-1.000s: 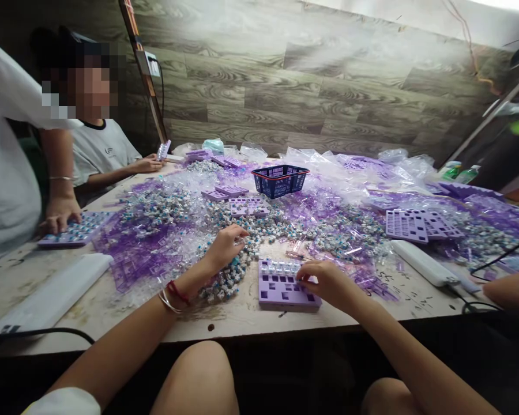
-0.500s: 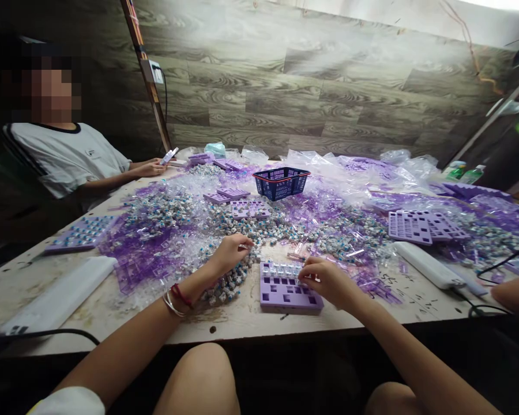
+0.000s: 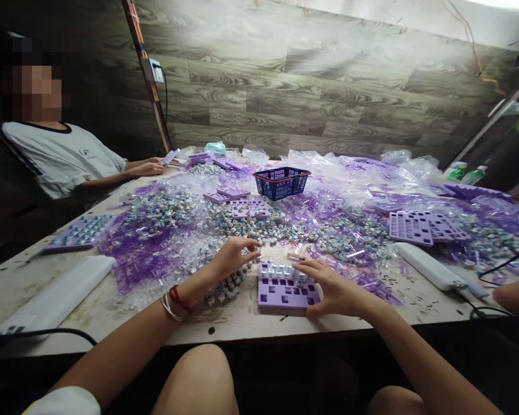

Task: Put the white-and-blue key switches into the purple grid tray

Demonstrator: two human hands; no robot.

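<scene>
A light-purple tray point(image 3: 285, 297) with rows of square holes lies flat in front of me. Clear plastic pieces point(image 3: 281, 270) fill much of its back row. My right hand point(image 3: 328, 285) spans the tray's right end, thumb at the front corner and fingers over the back, in contact with it. To the left of the tray, my left hand point(image 3: 236, 256) hovers above a heap of small white-and-blue parts point(image 3: 229, 288), its thumb and fingers apart and nothing visible in them.
A dark blue basket point(image 3: 281, 183) stands mid-table among loose parts and purple sheets point(image 3: 145, 262). White bars point(image 3: 56, 297) lie left and right. More purple trays point(image 3: 428, 226) sit to the right. Another person point(image 3: 64, 155) sits at left, holding a small tray.
My right hand has gone from a pinch at the tray's back row to a wide grasp over its right end. My left hand's fingers have spread and shifted slightly right.
</scene>
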